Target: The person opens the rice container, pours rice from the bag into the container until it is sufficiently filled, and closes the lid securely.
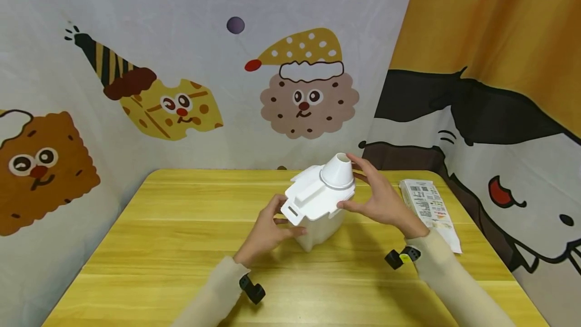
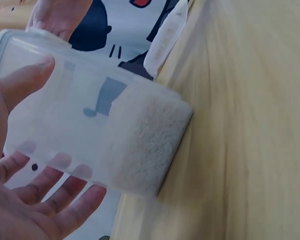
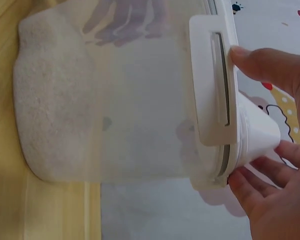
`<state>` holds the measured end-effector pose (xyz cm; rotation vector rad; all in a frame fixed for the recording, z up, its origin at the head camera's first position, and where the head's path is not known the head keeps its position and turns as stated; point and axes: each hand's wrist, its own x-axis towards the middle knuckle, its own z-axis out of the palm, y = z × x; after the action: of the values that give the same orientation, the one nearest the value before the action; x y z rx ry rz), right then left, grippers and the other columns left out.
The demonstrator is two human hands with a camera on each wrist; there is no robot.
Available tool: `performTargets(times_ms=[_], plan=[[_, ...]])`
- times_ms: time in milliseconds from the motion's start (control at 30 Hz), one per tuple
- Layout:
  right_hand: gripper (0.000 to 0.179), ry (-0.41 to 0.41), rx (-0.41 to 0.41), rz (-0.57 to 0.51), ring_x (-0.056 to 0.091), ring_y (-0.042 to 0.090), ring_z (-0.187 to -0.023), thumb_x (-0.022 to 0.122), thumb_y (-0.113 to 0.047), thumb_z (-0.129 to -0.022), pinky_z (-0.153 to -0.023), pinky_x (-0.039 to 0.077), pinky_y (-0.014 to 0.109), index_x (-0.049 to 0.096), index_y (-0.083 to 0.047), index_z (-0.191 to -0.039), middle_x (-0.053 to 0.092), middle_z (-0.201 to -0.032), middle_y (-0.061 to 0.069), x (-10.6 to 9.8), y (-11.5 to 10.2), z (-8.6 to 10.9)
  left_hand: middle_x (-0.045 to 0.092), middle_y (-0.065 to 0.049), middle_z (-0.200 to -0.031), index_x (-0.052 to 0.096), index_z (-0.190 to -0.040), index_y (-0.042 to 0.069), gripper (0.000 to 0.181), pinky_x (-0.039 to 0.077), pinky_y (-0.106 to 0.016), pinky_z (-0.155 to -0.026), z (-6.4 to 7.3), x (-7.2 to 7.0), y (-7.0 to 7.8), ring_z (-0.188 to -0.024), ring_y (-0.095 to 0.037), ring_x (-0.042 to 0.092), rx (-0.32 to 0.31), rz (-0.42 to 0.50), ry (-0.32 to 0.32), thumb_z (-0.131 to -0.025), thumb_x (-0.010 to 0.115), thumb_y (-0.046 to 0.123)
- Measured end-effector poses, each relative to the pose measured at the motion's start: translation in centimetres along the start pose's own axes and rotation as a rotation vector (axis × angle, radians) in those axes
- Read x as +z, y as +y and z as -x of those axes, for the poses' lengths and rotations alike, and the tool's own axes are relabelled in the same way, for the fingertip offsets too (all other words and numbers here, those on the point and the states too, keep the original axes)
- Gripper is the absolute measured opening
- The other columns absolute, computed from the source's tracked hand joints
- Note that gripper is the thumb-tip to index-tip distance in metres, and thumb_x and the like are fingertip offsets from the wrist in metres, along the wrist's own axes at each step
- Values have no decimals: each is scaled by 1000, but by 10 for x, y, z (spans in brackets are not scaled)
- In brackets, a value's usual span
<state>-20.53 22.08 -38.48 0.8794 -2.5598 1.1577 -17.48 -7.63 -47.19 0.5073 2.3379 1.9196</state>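
Note:
A translucent storage container [image 1: 322, 229] stands at the table's middle, with pale grainy contents [image 3: 52, 95] in its lower part. Its white lid [image 1: 313, 202] carries a cone-shaped cup [image 1: 338, 171] with its narrow end up, and a slotted tab points toward the left hand. My left hand [image 1: 268, 233] grips the container's side, thumb on the near face and fingers round the far one, as the left wrist view shows. With thumb and fingers at opposite edges of the lid, my right hand [image 1: 383, 197] holds it beside the cone; some fingertips are hidden behind the cone in the head view.
A white printed packet [image 1: 430, 211] lies on the table's right side, beyond the right forearm. The wood-grain table [image 1: 181, 246] meets a cartoon-patterned cloth [image 1: 190, 24] at its back edge. Another patterned cloth [image 1: 535, 165] hangs along the right.

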Motion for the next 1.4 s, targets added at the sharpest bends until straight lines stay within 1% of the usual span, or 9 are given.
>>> performTargets(times_ms=[133,400,533,633,800,1000,1167,1267,1400], plan=[[111,-25,-28,-18,45,32,-144,94,-21,-75,-116,44,50,26,-17,-163,37,-163,8,-4,3,-5,62,2,-118,54,-125,28,66,58,-41,-96,3,6,3,-111,-17,59,11,-30,42,-73,95,30],[107,-95,-59,-75,42,36,-145,90,-14,-79,-118,40,50,24,-16,-163,36,-164,11,-11,10,-12,63,-1,-112,53,-124,21,68,61,-50,-88,7,18,7,-103,-17,60,45,-47,113,-72,96,30],[108,-124,-68,-122,42,36,-145,90,-11,-78,-120,38,50,24,-16,-164,38,-162,11,-13,13,-16,63,-1,-106,53,-119,23,67,61,-51,-86,9,23,9,-99,-18,59,33,-75,140,-70,97,33],[109,-150,-72,-155,41,34,-147,90,-9,-78,-121,36,48,23,-17,-164,36,-164,9,-15,15,-19,62,-1,-103,52,-116,23,66,62,-44,-81,9,26,10,-98,-22,59,22,-108,148,-69,97,35],[110,-200,-67,-218,34,29,-152,90,-9,-78,-124,33,44,23,-20,-164,27,-169,3,-17,21,-26,59,-2,-98,51,-111,20,64,59,-25,-69,10,29,13,-95,-28,60,27,-168,161,-70,96,38],[110,-258,-68,-277,32,27,-154,90,-9,-78,-125,31,45,23,-21,-164,27,-169,2,-18,27,-34,59,3,-95,52,-108,21,63,57,-23,-69,13,35,18,-93,-29,62,10,-249,208,-69,95,45],[110,-277,-69,-292,30,30,-155,90,-7,-77,-125,30,46,23,-18,-164,27,-169,4,-19,30,-36,59,2,-96,52,-109,20,62,57,-22,-70,14,36,19,-95,-29,63,14,-269,205,-71,94,46],[109,-276,-68,-275,32,29,-154,90,-9,-78,-125,32,47,24,-18,-164,28,-168,4,-20,29,-36,60,0,-98,52,-108,19,60,58,-22,-70,13,34,18,-95,-28,63,21,-253,183,-72,94,43],[108,-261,-71,-233,37,28,-151,90,-12,-78,-123,35,50,24,-19,-164,29,-168,2,-20,26,-34,63,-1,-100,55,-108,18,55,60,-23,-71,11,27,15,-94,-22,63,32,-226,142,-74,93,36]])
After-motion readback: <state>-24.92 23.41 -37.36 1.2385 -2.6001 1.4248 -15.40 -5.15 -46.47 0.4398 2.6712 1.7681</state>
